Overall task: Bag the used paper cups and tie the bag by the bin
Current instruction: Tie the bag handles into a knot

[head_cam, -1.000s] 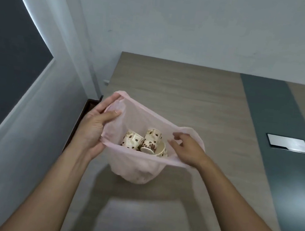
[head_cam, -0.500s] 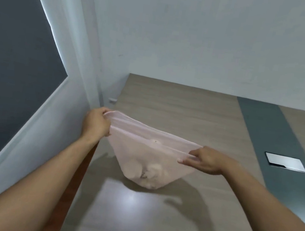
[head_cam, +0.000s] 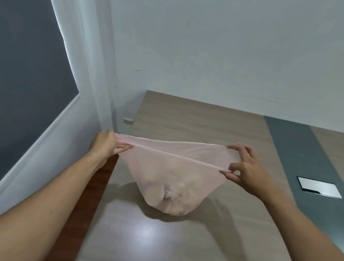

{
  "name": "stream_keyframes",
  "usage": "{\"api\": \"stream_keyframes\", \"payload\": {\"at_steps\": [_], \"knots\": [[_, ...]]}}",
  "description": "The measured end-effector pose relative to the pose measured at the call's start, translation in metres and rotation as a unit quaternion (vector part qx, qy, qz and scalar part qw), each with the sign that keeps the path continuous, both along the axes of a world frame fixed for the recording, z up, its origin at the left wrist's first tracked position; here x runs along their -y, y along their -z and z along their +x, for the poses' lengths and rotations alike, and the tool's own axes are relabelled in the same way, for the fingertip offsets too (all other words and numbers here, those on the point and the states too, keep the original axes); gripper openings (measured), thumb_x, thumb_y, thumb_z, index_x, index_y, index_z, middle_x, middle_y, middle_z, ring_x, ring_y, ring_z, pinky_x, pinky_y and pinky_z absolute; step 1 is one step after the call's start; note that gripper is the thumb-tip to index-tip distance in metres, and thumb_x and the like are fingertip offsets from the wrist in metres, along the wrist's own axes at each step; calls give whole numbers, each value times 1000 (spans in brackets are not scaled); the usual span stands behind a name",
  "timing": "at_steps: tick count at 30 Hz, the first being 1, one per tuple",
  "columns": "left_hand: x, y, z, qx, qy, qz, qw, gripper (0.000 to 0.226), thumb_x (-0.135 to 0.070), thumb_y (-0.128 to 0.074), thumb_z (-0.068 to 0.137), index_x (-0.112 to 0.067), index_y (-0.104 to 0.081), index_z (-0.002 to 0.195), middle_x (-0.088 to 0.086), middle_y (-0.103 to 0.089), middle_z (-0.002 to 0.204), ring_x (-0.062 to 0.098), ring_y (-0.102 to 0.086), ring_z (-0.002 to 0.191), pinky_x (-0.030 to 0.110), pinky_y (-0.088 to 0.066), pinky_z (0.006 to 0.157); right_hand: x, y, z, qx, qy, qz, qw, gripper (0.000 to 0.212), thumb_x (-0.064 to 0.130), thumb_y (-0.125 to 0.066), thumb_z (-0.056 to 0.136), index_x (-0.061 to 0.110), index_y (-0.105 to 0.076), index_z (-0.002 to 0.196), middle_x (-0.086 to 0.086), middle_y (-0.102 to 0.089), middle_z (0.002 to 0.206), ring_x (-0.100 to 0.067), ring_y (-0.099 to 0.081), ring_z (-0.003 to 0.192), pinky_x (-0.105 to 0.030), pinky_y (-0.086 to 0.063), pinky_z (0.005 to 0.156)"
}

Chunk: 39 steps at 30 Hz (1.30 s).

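Overhead, head view only: pink bag (head_cam: 172, 170) hangs above the wooden table (head_cam: 201, 121), mouth stretched flat between both hands. Left hand (head_cam: 105, 145) is closed on the left end of the rim; right hand (head_cam: 247, 172) pinches the right end between thumb and fingertips. Paper cups (head_cam: 168, 196) show as dim blotches sagging in the bottom. Film looks thin, soft and probably slippery; load likely light, cups crushable. Best hold: the rim ends, gathered for knotting. No bin visible.
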<state>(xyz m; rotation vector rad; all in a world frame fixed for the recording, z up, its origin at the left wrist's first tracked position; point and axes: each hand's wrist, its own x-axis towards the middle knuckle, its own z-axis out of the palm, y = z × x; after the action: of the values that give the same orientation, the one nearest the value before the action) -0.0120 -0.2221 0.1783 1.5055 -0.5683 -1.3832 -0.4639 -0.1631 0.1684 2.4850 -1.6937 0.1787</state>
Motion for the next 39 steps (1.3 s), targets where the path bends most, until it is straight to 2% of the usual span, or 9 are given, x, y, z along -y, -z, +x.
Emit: {"api": "stream_keyframes", "payload": {"at_steps": [5,8,12,16,23,30,34,37,39], "knots": [[-2,10,14,9,8,-5,1000,39,-10,-34,104,12,-64,117,26,-80,72,31,-84,68,30,-70,61,-10,-1,-5,-44,102,51,992,56,68,-48,100,29,-83,80,4,-70,138,-27,-56,133,-46,-46,106],[-2,17,19,1,25,-22,999,37,-22,-54,107,10,-66,122,35,-79,101,33,-86,81,35,-72,75,-14,-8,3,-46,147,72,986,58,67,-42,104,27,-82,90,5,-76,118,-24,-66,112,-43,-52,94],[-9,28,31,40,159,-69,984,83,-63,-86,81,5,-74,127,18,-84,120,26,-79,120,34,-62,106,-17,-10,2,-43,186,96,977,57,71,-48,103,25,-81,94,-2,-79,103,-28,-69,101,-42,-56,85],[-14,38,42,-27,269,-82,959,112,-49,-108,55,-1,-64,147,11,-76,144,25,-69,138,24,-59,107,-20,-8,-4,-49,208,151,965,51,76,-59,96,31,-83,102,-5,-75,104,-28,-70,102,-40,-55,87],[-13,47,40,40,380,-87,920,72,14,-80,89,-8,-58,154,6,-75,147,21,-69,139,24,-57,111,-21,11,-19,-14,242,164,956,24,56,-75,95,36,-83,105,-2,-70,106,-27,-71,102,-39,-56,92],[-13,39,25,71,246,-112,960,29,-14,-71,107,1,-74,132,25,-81,124,33,-80,119,23,-66,92,-24,24,-34,85,257,127,954,17,50,-72,99,34,-76,94,0,-77,98,-28,-67,102,-44,-57,87],[-15,35,12,226,198,-154,941,31,-33,-68,110,-6,-81,121,15,-85,94,32,-72,75,16,-52,57,-30,27,-32,206,260,106,937,18,35,-69,104,23,-70,90,2,-76,89,-28,-68,85,-37,-49,74],[-11,46,5,293,153,-206,921,28,-31,-65,113,-10,-82,111,11,-76,116,29,-73,108,25,-54,96,-34,23,-24,337,287,110,890,21,32,-61,109,19,-64,92,-3,-75,96,-27,-70,90,-38,-49,76],[-10,48,-2,247,148,-195,937,31,-33,-58,116,-13,-80,125,3,-70,138,22,-67,133,38,-46,123,-33,21,-16,496,314,143,797,25,32,-57,111,19,-62,90,-1,-76,107,-21,-71,110,-46,-54,97]]}}
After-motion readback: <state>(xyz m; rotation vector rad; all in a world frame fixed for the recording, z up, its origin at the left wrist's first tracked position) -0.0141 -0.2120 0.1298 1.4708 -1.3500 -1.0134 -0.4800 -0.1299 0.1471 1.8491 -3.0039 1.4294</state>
